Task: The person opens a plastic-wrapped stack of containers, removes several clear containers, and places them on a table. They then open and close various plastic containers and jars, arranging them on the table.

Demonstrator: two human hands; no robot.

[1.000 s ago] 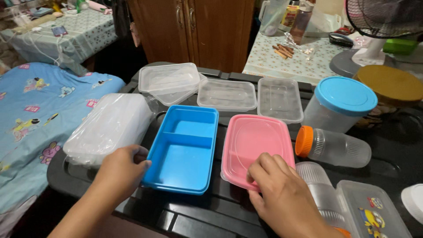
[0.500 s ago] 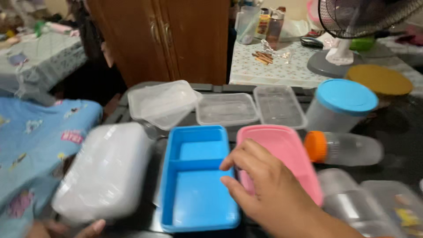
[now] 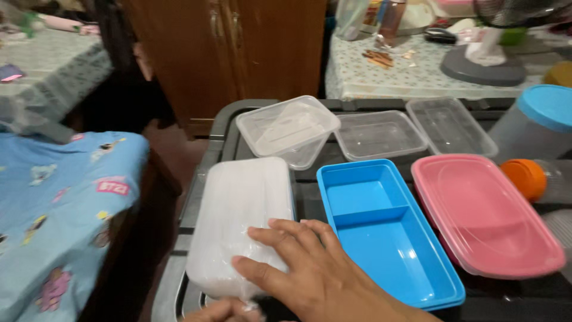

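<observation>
My right hand [image 3: 310, 271] reaches leftward across the bottom of the view, its fingers spread and lying flat on the near end of a stack of clear containers wrapped in plastic film [image 3: 241, 217]. Only a sliver of my left hand [image 3: 219, 311] shows at the bottom edge, right at the near end of that wrapped stack; its grip is hidden. Just right of the stack sits an open blue two-compartment box [image 3: 381, 229]. A pink box with a clear lid [image 3: 482, 214] lies beside the blue one.
All of it rests on a black ribbed crate lid [image 3: 226, 119]. Behind are a tilted clear tub [image 3: 289, 128] and two clear flat tubs [image 3: 378, 134] [image 3: 450, 125]. At right are a blue-lidded jar [image 3: 545, 116] and an orange-capped bottle [image 3: 527, 177]. A cartoon-print blue cloth [image 3: 53, 209] lies left.
The view has swung left. My right hand left the pink box, crossed over the blue box and now rests on the wrapped stack. My left hand dropped to the bottom edge.
</observation>
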